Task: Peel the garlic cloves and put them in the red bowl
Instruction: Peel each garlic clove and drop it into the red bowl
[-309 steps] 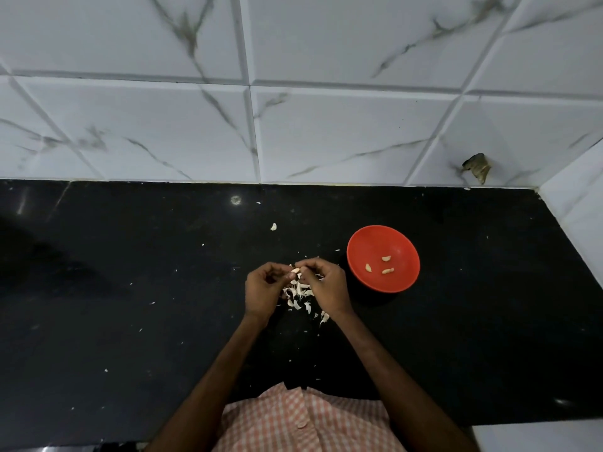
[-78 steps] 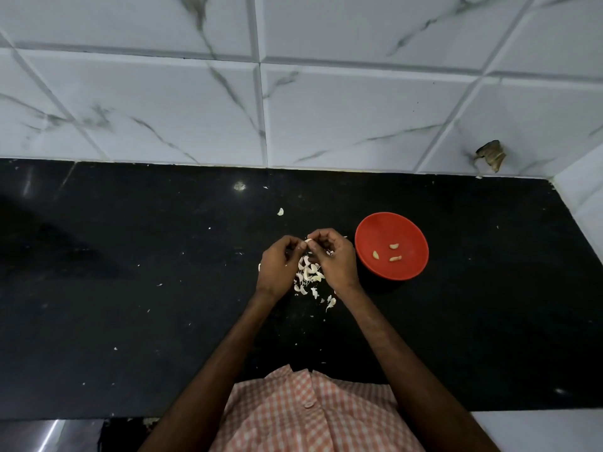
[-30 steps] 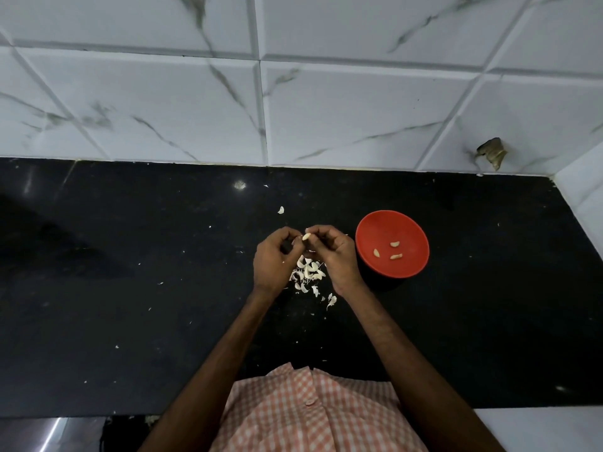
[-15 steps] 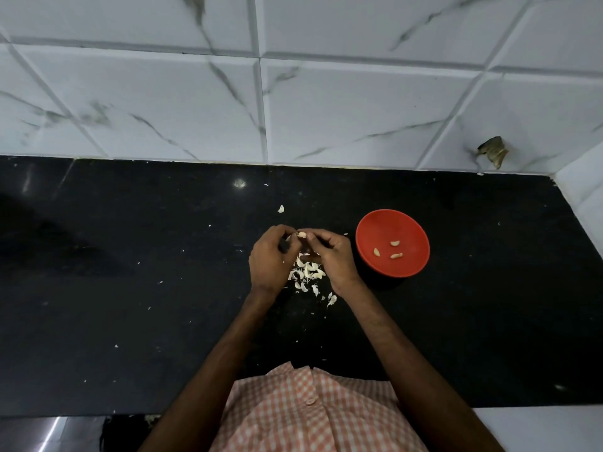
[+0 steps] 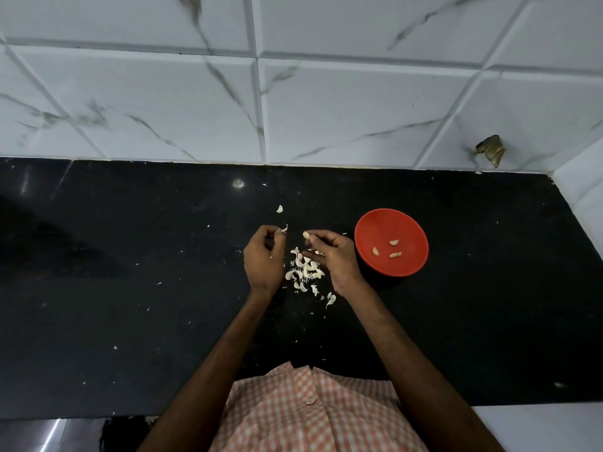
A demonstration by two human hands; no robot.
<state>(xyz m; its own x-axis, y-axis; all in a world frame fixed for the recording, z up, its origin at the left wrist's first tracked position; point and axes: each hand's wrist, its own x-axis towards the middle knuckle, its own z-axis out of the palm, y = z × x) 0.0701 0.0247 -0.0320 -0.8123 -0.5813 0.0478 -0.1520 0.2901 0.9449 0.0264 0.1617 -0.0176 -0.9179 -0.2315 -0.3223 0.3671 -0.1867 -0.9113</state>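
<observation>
Head view, single frame.

The right hand (image 5: 334, 257) pinched one pale garlic clove (image 5: 306, 235) at the tips of its fingers (image 5: 321, 238), which were curled in on it. The left hand (image 5: 263, 256) pinched a thin scrap of skin (image 5: 285, 228) between thumb and forefinger, with its other fingers curled. The hands were apart, with a clear gap between scrap and clove. Both were held over the black bench (image 5: 130, 288).

Key relation: the red bowl (image 5: 367, 223) stood on the bench just beside the right hand, on its right. The clove sat at the far-left end of that hand, so the bowl lay to the clove's right, roughly level with it. The right hand was plainly the nearer one, and the left was well across on the other side. The clove was too small to read its long axis with confidence.

Judgement: the clove looked peeled or nearly so. The next move was probably a short carry rightward over the rim, then a release. Nothing stood between hand and bowl.

Bowl contents: three peeled cloves (image 5: 394, 243), lying apart from each other.

Surroundings:
- A heap (image 5: 305, 270) of skins and bits lay on the bench between the hands. I could not tell how many unpeeled cloves it held.
- One stray skin (image 5: 279, 209) lay beyond the left hand, with small flecks scattered about.
- Marbled wall tiles (image 5: 359, 109) stood behind, with an unidentified brownish lump (image 5: 490, 152) at the right.
</observation>
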